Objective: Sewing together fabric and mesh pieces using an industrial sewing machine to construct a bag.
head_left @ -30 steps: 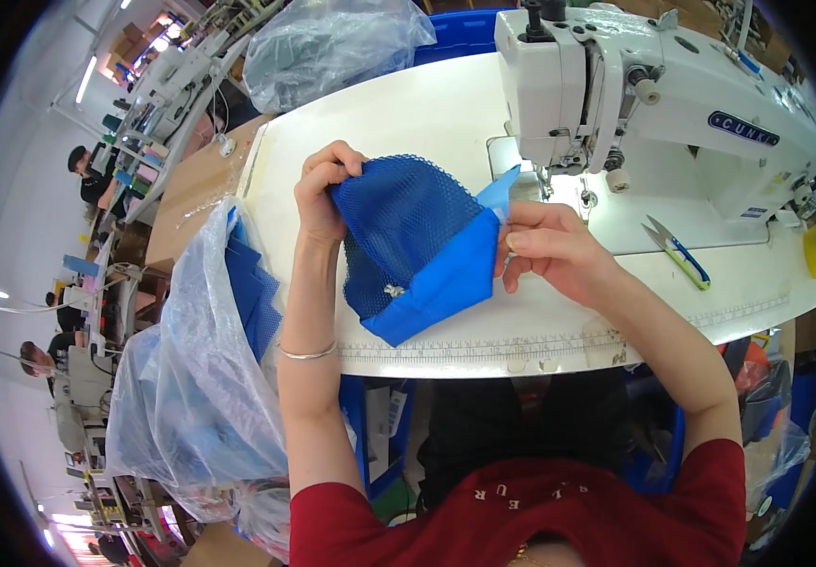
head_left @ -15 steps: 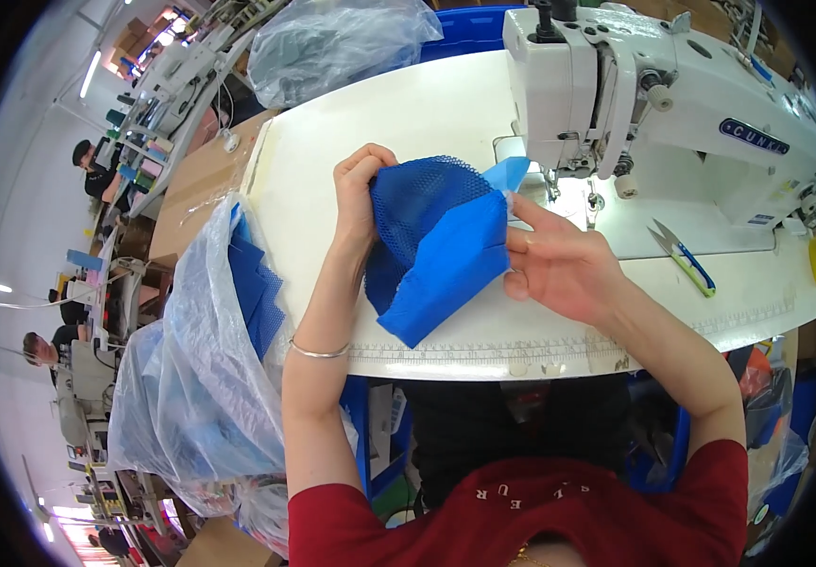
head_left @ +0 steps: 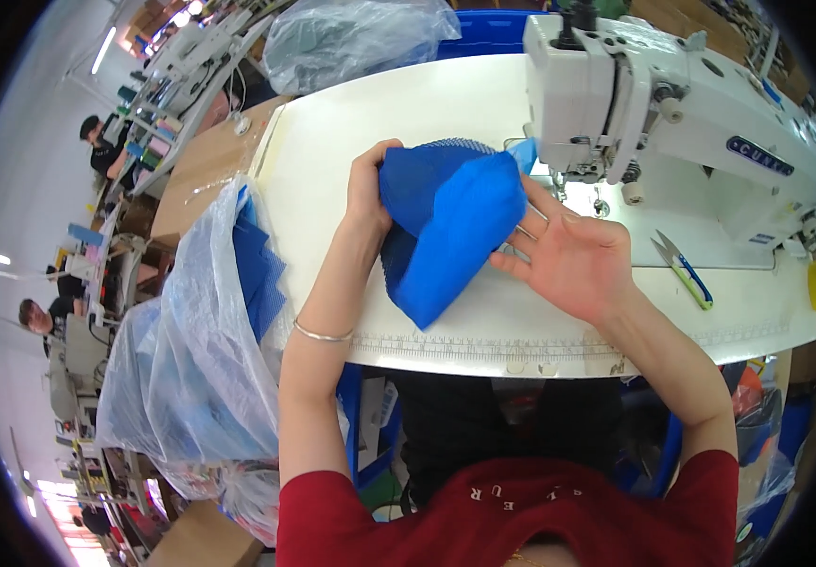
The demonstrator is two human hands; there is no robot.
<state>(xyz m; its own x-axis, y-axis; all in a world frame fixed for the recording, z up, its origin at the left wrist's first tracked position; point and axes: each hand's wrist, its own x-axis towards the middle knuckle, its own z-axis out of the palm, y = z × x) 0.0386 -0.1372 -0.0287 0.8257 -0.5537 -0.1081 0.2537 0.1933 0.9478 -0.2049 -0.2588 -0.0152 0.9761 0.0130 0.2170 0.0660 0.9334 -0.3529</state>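
Two hands worked a blue fabric piece (head_left: pixel 450 231) in front of the sewing machine (head_left: pixel 672 123).

The right hand (head_left: pixel 573 265) lay spread open, palm up, fingertips touching the fabric's right edge. The left hand (head_left: pixel 370 189) gripped its left edge, fingers curled shut. Thread snips (head_left: pixel 682 269) lay right of the right hand, near the sewing machine.

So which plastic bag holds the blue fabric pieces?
The clear bag left of the table, beside the left arm; the other bag at the far edge holds grey stuff.
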